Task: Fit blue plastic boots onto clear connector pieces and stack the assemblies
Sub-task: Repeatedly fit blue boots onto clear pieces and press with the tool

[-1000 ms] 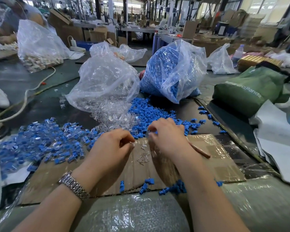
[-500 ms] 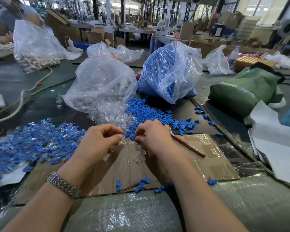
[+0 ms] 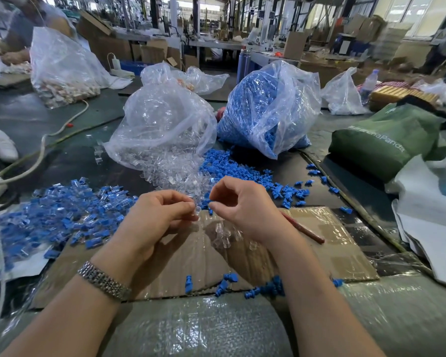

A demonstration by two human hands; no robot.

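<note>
A: What's in the hands?
B: Left hand (image 3: 155, 215) pinches a clear connector piece (image 3: 197, 210) at its fingertips, other fingers curled in. Right hand (image 3: 245, 204) pinches a blue boot (image 3: 208, 202) betw. thumb & forefinger, rest curled. The two parts are just beside each other above the cardboard sheet (image 3: 327, 248); can't tell if they touch.

A: Anything under them?
B: A small cluster of loose clear pieces (image 3: 224, 237) on the cardboard, below the right hand. A red pencil (image 3: 304, 230) lies on the cardboard, partly hidden by the right wrist. A few stray blue boots (image 3: 229, 282) along the sheet's near edge.

A: Done assemblies?
B: Big heap of blue-and-clear assemblies (image 3: 62, 215) off the cardboard's left edge, loose pile, not neat.

A: Supply?
B: Past the far edge: clear bag of connectors (image 3: 162, 127) spilling towards the hands, w/ a bag of blue boots (image 3: 265, 109) to its right. Scattered blue boots (image 3: 240, 171) on the table betw. that bag & the cardboard.

A: Rest of the table?
B: Green bag (image 3: 381, 140) at the right, white sheets (image 3: 428, 222) nearer on that side. White cable (image 3: 36, 161) across the left. Metal watch (image 3: 103, 280) on the left wrist. Bubble wrap (image 3: 191, 328) covers the near edge.
</note>
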